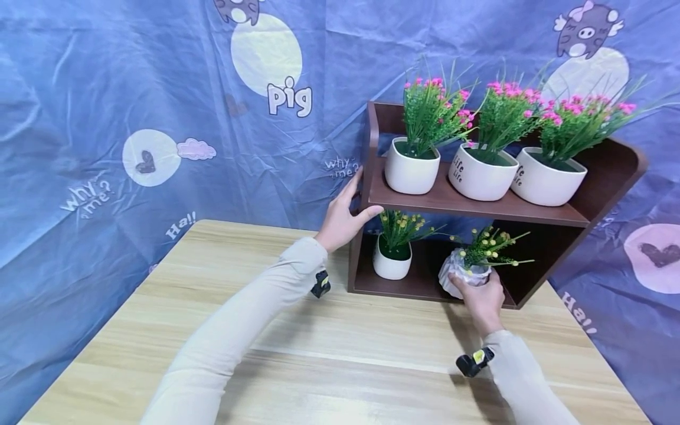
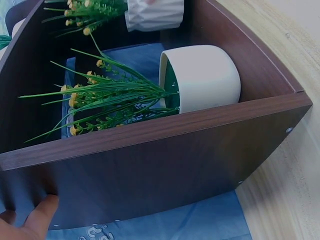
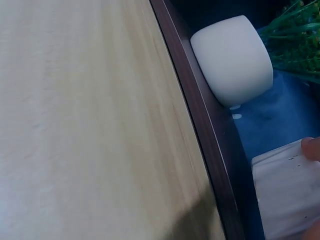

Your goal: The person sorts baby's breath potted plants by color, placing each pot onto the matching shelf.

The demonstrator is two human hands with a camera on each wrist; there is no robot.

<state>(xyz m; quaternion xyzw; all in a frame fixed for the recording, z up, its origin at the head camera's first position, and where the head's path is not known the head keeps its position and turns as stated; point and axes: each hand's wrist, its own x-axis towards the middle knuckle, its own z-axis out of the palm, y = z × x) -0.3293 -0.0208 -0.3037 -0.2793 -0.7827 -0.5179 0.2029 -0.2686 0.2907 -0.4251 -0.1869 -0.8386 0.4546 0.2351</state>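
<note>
On the lower level of a dark brown two-tier shelf point(image 1: 457, 206), my right hand point(image 1: 484, 300) grips a ribbed white flowerpot point(image 1: 450, 273) with yellow flowers, thumb on the near side. The same ribbed pot point(image 3: 285, 195) shows at the right edge of the right wrist view. My left hand point(image 1: 341, 219) rests against the shelf's left side panel point(image 2: 150, 185), its fingers extended along the outside and its thumb near the front edge. Just inside that panel stands a smooth white flowerpot point(image 1: 392, 267) with yellow flowers point(image 2: 75, 100).
Along the top tier stand three white pots with pink flowers: a left one point(image 1: 412, 174), a middle one point(image 1: 483, 177) and a right one point(image 1: 549, 182). The shelf stands on a light wooden table point(image 1: 319, 360), with a blue printed cloth point(image 1: 159, 71) hanging behind.
</note>
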